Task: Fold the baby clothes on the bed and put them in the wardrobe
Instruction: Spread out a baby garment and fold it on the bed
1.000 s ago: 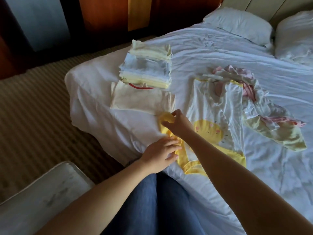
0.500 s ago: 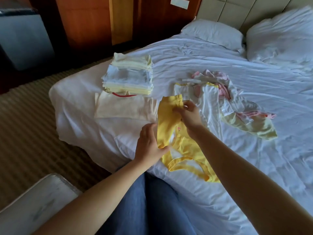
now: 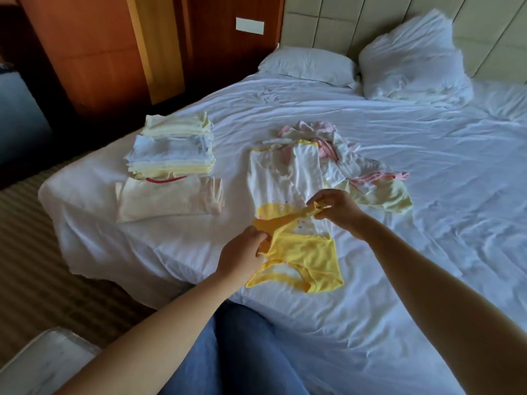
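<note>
Fingers of left hand and right hand pinch yellow bodysuit, its length seemingly slanting far-right

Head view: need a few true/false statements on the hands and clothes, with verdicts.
1. The left hand and the right hand both grip the yellow garment. True.
2. The folded stack sits to the right of the unfolded heap. False: it sits to the left of the heap, near the left edge of the bed.
3. The left hand lies flat and empty on the bed. False: its fingers are curled round the yellow garment's edge.
4. A white garment with a yellow print lies spread out between the folded stack and the unfolded heap. True.
5. No pillows are in view. False: two white pillows lie at the head of the bed.
</note>
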Tool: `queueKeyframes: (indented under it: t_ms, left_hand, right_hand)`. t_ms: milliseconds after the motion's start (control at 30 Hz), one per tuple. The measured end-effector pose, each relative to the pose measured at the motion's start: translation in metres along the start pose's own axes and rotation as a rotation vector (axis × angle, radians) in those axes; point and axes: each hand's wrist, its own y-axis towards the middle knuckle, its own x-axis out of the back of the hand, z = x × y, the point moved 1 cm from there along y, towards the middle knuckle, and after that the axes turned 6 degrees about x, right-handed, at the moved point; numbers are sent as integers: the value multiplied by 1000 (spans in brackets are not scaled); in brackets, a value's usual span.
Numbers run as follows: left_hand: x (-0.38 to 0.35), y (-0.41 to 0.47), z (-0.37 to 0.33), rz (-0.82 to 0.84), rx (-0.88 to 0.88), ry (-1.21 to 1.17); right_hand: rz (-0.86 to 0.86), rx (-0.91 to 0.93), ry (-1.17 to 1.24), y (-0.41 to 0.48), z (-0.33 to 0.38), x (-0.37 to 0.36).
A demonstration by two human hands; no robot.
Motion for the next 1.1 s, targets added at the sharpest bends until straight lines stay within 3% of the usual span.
queueKeyframes:
  t_ms: [167,300,400,567,733,933,1100]
  left_hand:
    - [-10,2,-9,186,-68,310]
    - [-11,7,-15,47,-83,337]
    - [-21,12,-18,107,-187,375]
    - [-21,15,-2,92,-237,357]
    - [-5,15,15,8,-296,251]
    - [4,7,37,70,-212,269]
    - [-3,11,29,-119,-308,251]
  right_hand:
    - [101,-50,-579,-28,-48,26]
    - [-24,-55,-531,-40,-54,5]
    - [-66,61,-553,-51,-57,-18]
    - [91,46,-608,-66,-86,-40]
    - [80,117,-706,-69,-82,-49]
    - [226,138,-822,-69,-79,-66]
    - [161,163,-888,-77,-86,-65]
